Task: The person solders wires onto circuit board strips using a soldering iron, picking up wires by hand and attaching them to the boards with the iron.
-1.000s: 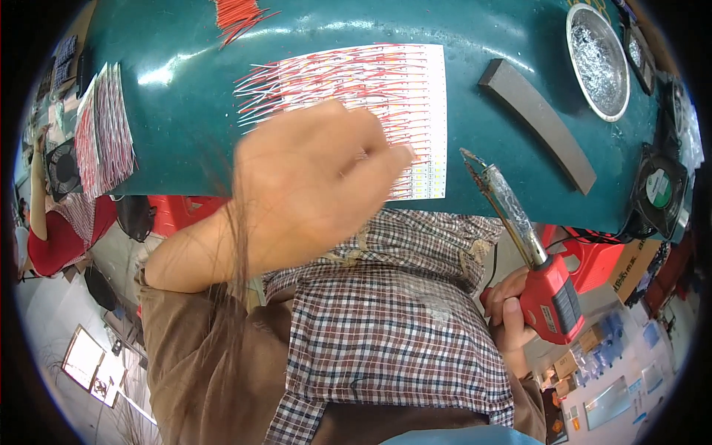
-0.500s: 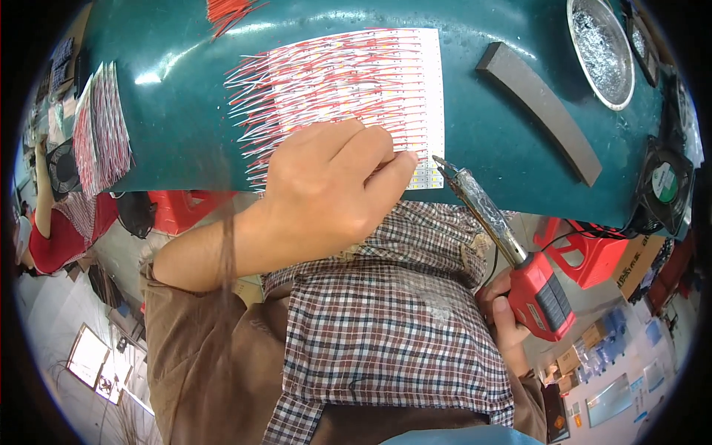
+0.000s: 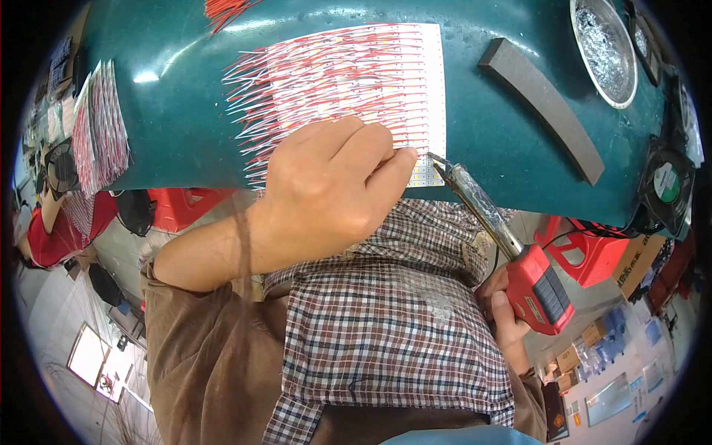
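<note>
A white LED circuit board panel (image 3: 434, 89) lies on the green table, with rows of red and white wires running leftward across it. Over its lower part, my left hand (image 3: 334, 182) is closed in a pinch, thumb and forefinger close to the board's right-hand pads. What the fingertips pinch is too small and covered to make out. My right hand (image 3: 506, 315) grips the red handle of a soldering iron (image 3: 541, 293). The iron's tip meets the board just right of my left fingertips.
A dark grey bar (image 3: 545, 107) lies to the right. Beyond it stands a metal bowl (image 3: 604, 52) of silvery scraps, with a small fan (image 3: 664, 182) nearer. Wired panels (image 3: 104, 130) lie far left; red wires (image 3: 226, 11) at the back. Another person (image 3: 55, 230) sits left.
The soldering iron has shifted slightly left, bringing its tip nearer my left fingertips. The board sits a little farther back in the picture. My left hand keeps its pinch.
</note>
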A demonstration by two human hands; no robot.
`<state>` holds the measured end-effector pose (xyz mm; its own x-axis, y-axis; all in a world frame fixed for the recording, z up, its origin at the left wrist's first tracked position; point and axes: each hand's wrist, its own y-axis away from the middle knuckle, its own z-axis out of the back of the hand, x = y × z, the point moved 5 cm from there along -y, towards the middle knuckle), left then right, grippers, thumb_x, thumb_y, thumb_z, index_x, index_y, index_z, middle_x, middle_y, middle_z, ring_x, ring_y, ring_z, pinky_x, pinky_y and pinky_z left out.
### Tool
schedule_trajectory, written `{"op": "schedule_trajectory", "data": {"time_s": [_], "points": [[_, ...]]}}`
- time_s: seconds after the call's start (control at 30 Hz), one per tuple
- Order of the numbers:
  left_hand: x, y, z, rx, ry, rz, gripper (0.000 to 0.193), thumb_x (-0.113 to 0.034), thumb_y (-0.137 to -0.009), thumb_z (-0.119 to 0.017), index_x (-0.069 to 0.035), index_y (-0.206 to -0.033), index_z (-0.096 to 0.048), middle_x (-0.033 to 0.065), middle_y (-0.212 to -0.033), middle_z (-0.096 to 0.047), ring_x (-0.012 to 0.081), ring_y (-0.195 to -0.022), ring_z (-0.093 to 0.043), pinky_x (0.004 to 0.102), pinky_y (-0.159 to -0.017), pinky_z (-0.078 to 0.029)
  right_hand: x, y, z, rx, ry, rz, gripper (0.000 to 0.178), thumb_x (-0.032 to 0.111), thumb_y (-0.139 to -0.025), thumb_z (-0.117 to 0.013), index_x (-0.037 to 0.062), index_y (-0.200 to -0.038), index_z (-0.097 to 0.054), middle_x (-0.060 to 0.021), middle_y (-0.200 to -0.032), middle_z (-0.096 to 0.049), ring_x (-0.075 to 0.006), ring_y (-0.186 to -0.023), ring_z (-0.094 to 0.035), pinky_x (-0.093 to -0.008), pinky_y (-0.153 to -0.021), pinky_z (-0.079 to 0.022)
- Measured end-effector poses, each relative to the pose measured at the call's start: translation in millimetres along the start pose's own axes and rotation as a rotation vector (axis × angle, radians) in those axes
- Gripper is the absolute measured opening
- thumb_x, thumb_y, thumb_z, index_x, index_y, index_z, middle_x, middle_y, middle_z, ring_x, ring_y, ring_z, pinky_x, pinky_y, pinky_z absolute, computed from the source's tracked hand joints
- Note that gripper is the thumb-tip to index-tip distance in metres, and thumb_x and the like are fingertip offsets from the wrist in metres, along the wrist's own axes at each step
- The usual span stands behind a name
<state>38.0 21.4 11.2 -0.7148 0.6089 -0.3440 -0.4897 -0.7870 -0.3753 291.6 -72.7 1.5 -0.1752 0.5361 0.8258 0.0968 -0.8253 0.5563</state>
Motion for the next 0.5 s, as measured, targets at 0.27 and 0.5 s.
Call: {"op": "schedule_trajectory", "data": {"time_s": [0.27,0.5], "points": [[0.0,-0.3,1.7,0.022,0.016,-0.009,0.035,-0.005,-0.054,-0.069,-0.005,-0.089,-0.069,-0.0001,-0.067,-0.050,0.0141,-0.055,-0.049,0.0269,-0.047,-0.039,1.0,1.9,3.7,-0.070,-0.007,0.005,0.023,0.021,-0.079,-0.062,0.0034,-0.078,-0.047,-0.0083,-0.072,-0.050,-0.0122,-0.055,-0.043,-0.0248,-0.051,-0.036],[-2.5,-2.8,6.9,0.095,-0.020,0.034,0.036,-0.002,-0.055,-0.069,-0.006,-0.091,-0.069,0.0005,-0.068,-0.051,0.0148,-0.056,-0.051,0.0273,-0.047,-0.040,0.4,-0.9,1.8,-0.087,-0.067,0.062,0.028,0.025,-0.080,-0.063,0.0043,-0.075,-0.045,-0.0052,-0.063,-0.045,-0.0116,-0.048,-0.039,-0.0247,-0.046,-0.033]]}}
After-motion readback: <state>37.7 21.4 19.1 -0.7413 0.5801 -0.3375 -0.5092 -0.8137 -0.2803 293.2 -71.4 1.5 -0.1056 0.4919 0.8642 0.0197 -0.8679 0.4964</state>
